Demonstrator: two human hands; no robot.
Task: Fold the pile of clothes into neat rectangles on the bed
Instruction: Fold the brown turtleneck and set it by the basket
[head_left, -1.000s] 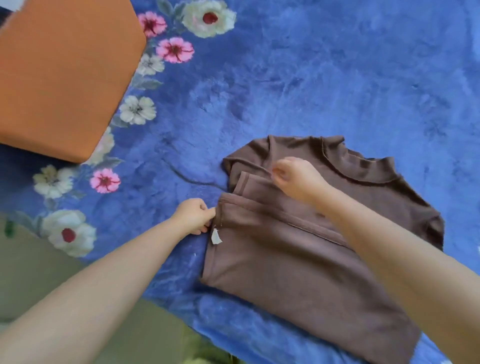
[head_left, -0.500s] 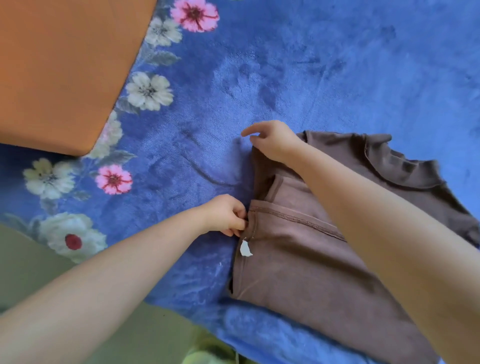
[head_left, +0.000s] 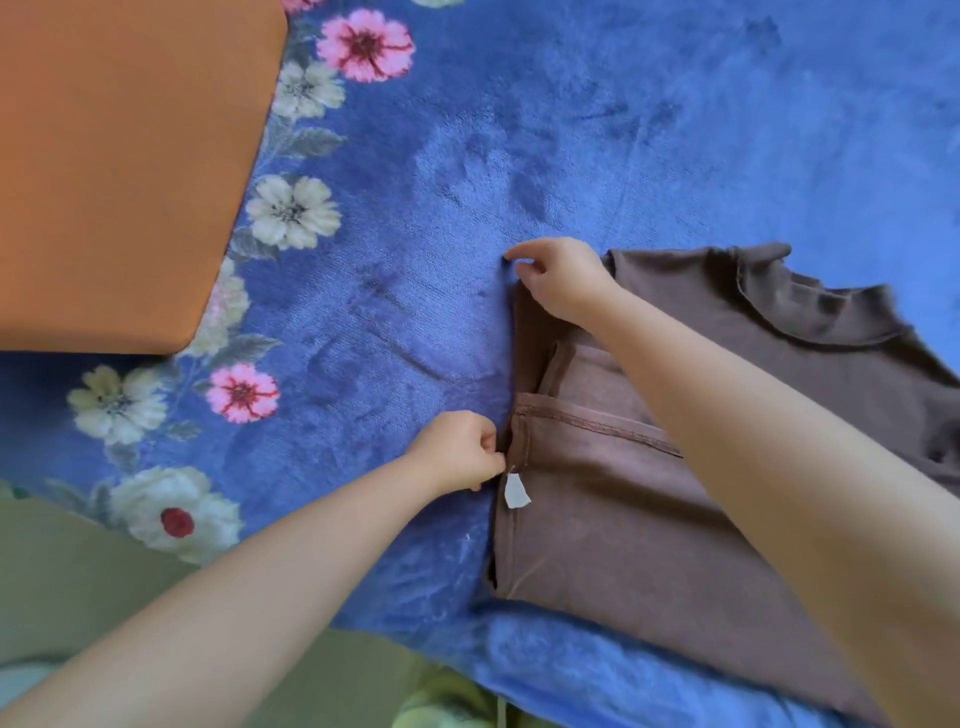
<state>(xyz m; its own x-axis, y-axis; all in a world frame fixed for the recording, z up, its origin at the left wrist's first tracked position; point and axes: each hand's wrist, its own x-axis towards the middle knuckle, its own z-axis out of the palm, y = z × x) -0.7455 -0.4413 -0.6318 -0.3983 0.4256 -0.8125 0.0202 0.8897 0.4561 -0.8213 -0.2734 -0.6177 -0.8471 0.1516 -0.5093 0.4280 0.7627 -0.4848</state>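
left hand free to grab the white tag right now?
Probably not: the left hand already pinches the brown shirt edge. The white tag hangs uncovered just below its fingers, so it must let go first.

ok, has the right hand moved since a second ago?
Yes. Against the white tag, the right hand has gone left and farther up the bed, from the folded sleeve to the top-left corner of the brown shirt.
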